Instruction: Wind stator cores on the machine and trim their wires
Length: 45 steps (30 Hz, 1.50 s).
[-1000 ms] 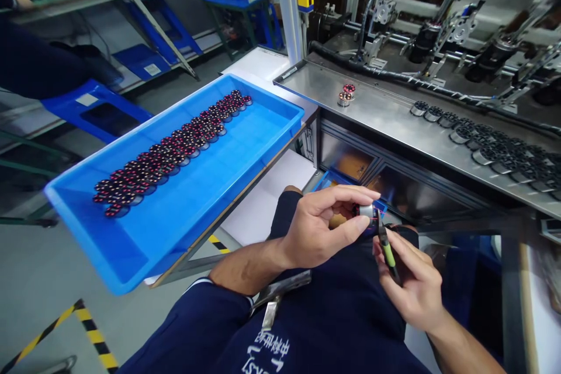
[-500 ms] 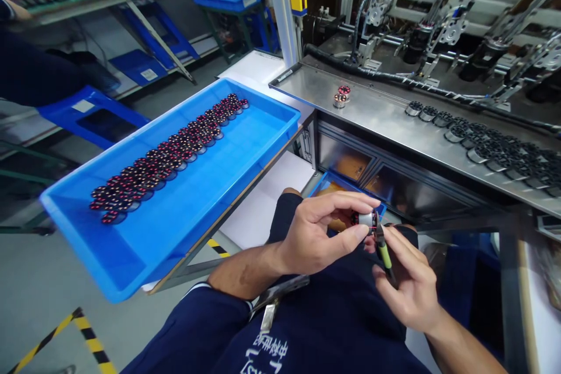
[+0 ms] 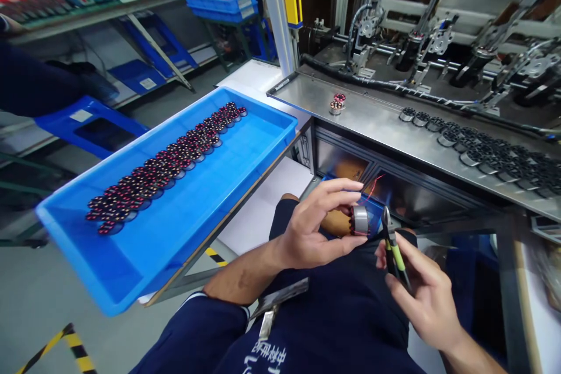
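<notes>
Between the thumb and fingers of my left hand (image 3: pixel 318 222) is a motor stator (image 3: pixel 360 220), a short silver ring with dark and red winding ends, turned on its side. A thin red wire (image 3: pixel 374 185) stands out above it. My right hand (image 3: pixel 425 289) is closed around side cutters (image 3: pixel 394 248) with green and black handles. Their jaws point up, just right of the stator and apart from it. Below the hands is my lap, in dark clothing.
A long blue tray (image 3: pixel 245 187) at left holds rows of wound stators (image 3: pixel 153 166). On the metal ledge (image 3: pixel 372 120) stand two reddish stators (image 3: pixel 337 105) and many black-topped ones (image 3: pixel 491 155). Machinery (image 3: pixel 438 41) is behind. A person's dark sleeve (image 3: pixel 26 70) shows at far left.
The side cutters have come away from the stator, down and to the right. My left hand has tilted the stator, and a red wire now shows above it.
</notes>
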Motion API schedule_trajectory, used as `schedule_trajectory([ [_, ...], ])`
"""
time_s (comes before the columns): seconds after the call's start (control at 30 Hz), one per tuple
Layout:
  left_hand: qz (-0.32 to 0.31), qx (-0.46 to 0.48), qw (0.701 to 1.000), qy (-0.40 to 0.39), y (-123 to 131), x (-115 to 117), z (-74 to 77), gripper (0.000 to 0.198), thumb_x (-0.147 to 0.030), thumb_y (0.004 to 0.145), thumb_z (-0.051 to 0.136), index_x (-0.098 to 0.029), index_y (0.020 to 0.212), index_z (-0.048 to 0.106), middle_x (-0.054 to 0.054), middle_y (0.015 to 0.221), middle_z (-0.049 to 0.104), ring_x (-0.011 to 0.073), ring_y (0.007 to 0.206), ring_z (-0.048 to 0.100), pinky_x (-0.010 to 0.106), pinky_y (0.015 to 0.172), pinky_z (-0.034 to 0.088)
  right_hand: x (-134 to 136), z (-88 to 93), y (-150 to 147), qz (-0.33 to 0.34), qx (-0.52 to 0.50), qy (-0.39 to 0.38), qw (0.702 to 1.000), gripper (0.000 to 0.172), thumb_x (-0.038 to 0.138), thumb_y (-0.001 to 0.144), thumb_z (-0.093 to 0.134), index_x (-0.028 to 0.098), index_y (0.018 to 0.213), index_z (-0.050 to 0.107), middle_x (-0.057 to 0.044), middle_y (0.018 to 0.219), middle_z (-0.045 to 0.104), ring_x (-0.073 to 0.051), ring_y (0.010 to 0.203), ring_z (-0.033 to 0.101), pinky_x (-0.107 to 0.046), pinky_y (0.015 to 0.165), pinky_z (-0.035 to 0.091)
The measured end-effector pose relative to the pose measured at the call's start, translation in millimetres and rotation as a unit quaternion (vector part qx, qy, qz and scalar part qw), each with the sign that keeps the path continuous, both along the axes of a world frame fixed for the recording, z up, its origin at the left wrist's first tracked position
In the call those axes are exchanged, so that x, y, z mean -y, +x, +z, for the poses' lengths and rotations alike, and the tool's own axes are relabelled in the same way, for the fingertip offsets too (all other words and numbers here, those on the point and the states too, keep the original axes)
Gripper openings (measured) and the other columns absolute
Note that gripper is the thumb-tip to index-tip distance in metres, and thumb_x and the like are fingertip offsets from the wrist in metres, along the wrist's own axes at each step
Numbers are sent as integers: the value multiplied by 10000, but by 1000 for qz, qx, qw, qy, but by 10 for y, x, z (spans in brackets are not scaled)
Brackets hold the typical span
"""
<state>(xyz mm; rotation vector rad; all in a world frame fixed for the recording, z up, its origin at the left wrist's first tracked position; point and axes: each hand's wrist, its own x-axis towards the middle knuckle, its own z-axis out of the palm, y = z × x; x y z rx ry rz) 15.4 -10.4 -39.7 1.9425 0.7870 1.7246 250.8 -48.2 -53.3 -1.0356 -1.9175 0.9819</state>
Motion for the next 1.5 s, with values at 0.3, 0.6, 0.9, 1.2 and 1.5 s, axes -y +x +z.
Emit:
schedule_trajectory([
  [0.3,41,-101,990,92,-18,-6,19,439,-106,755,814,-132,1168,666,146,1221,670,210,1055,712,303,885,644,162,270,75,27,2,-51,998,692,41,839,566,337,1461,508,-51,1085,752,-161,903,758,-251,880,602],
  [0.6,52,-86,987,129,-14,-37,23,647,-50,753,799,-184,1339,559,117,1139,756,229,1051,741,356,901,649,177,347,61,70,-43,-108,991,810,-28,796,547,403,1477,476,-36,1182,751,-175,1035,749,-259,942,552],
  [0.9,50,-77,988,121,-23,-27,12,684,-11,741,784,-167,1359,535,135,1139,769,235,1062,741,361,909,641,121,345,8,68,-68,-113,989,744,-6,812,543,361,1457,510,-34,1063,733,-152,931,750,-269,896,597],
  [1.2,46,-74,990,113,-43,-23,14,711,-23,762,764,-179,1405,507,131,1160,763,239,1076,738,363,918,637,84,371,-66,68,-89,-137,984,720,-7,804,566,355,1427,553,-27,960,712,-139,810,724,-261,801,617],
  [1.5,46,-50,995,69,-59,-11,-31,650,-31,757,776,-203,1345,559,107,1159,763,225,1086,728,361,947,615,62,267,33,8,-47,-137,989,539,119,908,603,334,1401,575,-21,929,721,-109,754,706,-170,717,592],
])
